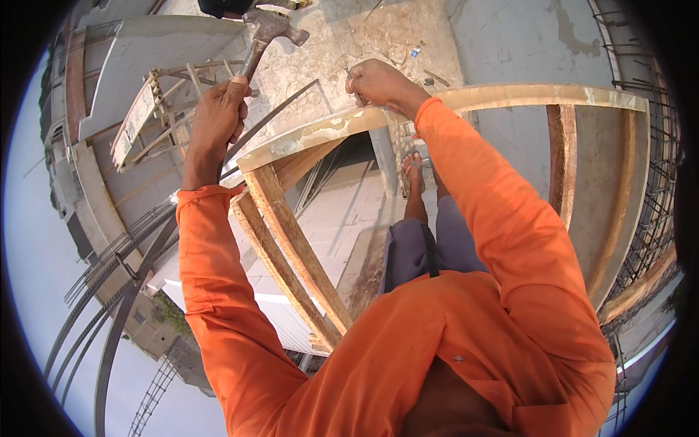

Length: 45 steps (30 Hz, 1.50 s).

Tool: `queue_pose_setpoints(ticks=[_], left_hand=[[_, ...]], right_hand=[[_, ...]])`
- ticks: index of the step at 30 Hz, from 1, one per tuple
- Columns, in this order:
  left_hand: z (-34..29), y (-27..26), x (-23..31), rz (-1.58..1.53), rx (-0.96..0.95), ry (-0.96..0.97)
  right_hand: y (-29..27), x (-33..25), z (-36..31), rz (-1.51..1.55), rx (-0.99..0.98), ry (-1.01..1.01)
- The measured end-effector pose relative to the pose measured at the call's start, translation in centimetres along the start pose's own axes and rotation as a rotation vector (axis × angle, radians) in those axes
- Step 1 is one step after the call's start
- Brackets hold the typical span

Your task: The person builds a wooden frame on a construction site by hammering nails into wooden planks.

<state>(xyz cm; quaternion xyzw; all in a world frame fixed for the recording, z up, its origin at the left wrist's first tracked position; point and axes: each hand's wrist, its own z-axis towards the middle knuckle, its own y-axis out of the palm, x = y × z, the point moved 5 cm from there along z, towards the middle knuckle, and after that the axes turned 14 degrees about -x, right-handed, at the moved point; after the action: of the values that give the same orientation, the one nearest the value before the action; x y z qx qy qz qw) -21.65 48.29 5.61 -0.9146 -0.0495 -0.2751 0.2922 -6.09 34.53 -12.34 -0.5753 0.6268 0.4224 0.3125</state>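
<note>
Nail [348, 73], pinched in the right hand's [384, 83] fingers, looked undriven; timber frame [510, 96] appeared assembled; left hand's [215, 116] fingers clasped a claw hammer [267, 30].

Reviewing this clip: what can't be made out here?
All in the head view:
- Thin grey metal nail: partly hidden by the right hand gripping it.
- Grey-headed metal hammer: part of its handle covered by the left hand.
- The person's right foot: hidden behind the orange right sleeve.
- Dark shape: cut off by the upper edge.
- Blue-and-white object on the floor: too small to identify.
</note>
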Motion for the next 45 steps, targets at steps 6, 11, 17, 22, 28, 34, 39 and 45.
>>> queue_pose_setpoints(ticks=[6, 11, 17, 22, 28, 34, 39, 45], left_hand=[[2.8, 2.4, 1.6, 0.147, -0.227, -0.086], [3.4, 0.7, 3.2, 0.383, -0.321, -0.057], [4.3, 1.3, 2.2, 0.335, -0.232, -0.072], [2.1, 1.4, 1.3, 0.386, -0.241, -0.048], [-6.8, 0.6, -2.9, -0.216, 0.125, 0.033], [-16.7, 5.1, -12.5, -0.457, 0.366, -0.086], [-20.7, 11.2, -21.1, -0.443, 0.544, -0.311], [-26.1, 17.8, -28.4, -0.307, 0.879, -0.535]], right_hand=[[0.1, -1.2, -0.7, 0.015, -0.010, 0.006], [-0.3, 0.4, 0.2, -0.180, -0.036, -0.120], [0.2, -0.9, 0.0, -0.226, -0.086, -0.159], [0.5, -1.5, -0.8, 0.017, -0.050, -0.073], [-1.2, -2.9, -2.5, -0.544, 0.291, -0.084], [-2.1, -4.9, -9.9, -1.239, 0.528, -0.063], [-1.0, -3.7, -10.8, -1.257, 0.166, 0.138], [-0.9, -4.2, -11.2, -1.274, 0.090, 0.100]])
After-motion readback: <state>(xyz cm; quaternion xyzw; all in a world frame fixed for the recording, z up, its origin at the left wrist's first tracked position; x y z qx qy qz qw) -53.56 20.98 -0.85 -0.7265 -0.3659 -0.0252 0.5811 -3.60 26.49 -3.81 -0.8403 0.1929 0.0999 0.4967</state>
